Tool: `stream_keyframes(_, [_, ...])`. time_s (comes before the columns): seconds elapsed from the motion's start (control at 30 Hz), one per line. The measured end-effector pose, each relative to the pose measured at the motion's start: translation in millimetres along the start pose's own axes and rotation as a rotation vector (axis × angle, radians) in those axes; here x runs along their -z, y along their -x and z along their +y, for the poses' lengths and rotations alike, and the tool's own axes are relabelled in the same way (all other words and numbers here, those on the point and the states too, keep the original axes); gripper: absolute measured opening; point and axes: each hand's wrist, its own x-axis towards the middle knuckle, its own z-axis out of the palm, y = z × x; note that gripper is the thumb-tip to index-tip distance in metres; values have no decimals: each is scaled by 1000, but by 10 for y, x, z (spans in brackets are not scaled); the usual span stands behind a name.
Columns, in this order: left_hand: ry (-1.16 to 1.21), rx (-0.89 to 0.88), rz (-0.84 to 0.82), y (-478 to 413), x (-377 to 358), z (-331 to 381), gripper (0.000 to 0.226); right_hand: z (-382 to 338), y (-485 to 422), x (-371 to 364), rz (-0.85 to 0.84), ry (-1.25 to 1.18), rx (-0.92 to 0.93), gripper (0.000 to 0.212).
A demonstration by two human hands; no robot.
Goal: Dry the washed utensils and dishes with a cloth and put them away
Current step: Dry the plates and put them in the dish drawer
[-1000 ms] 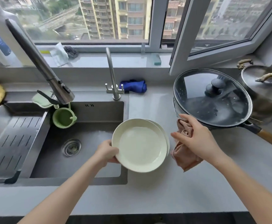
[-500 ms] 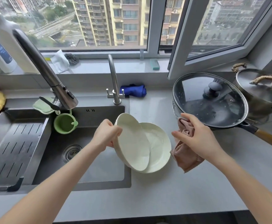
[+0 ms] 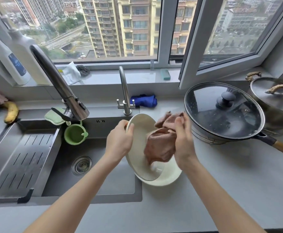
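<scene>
My left hand (image 3: 119, 142) grips the left rim of a cream plate (image 3: 138, 148), which stands tilted up on edge over the sink's right side. My right hand (image 3: 183, 142) holds a brownish-pink cloth (image 3: 161, 145) bunched against the plate's inner face. A second cream plate (image 3: 168, 177) lies flat on the grey counter just below, partly hidden by the raised plate.
The steel sink (image 3: 93, 165) has a slotted drain tray (image 3: 21, 160) and a green cup (image 3: 75, 135). A tall tap (image 3: 125, 91) and pull-out faucet (image 3: 61, 88) stand behind. A lidded wok (image 3: 223, 111) and a pot (image 3: 275, 100) sit right. A blue cloth (image 3: 144, 100) lies by the wall.
My left hand has lifted the top plate off the lower one and tilted it upright. My right hand has brought the cloth from the counter onto the plate's face.
</scene>
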Motion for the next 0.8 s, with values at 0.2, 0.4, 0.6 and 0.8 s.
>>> stream_keyframes(0.2, [374,56,61,61,40,-148,39,431,227,-638,-429,558,-78,70])
stream_keyframes(0.4, [556,192,41,4,184,-219,39,207,424,-752,-670,445,270,63])
stream_keyframes(0.6, [459,165,-126,22,297,-192,48,767,396,-220,-513,940,494,53])
stream_keyframes(0.8, [312,131,-388,147,202,181,36,447,-301,-246,-347,752,423,73])
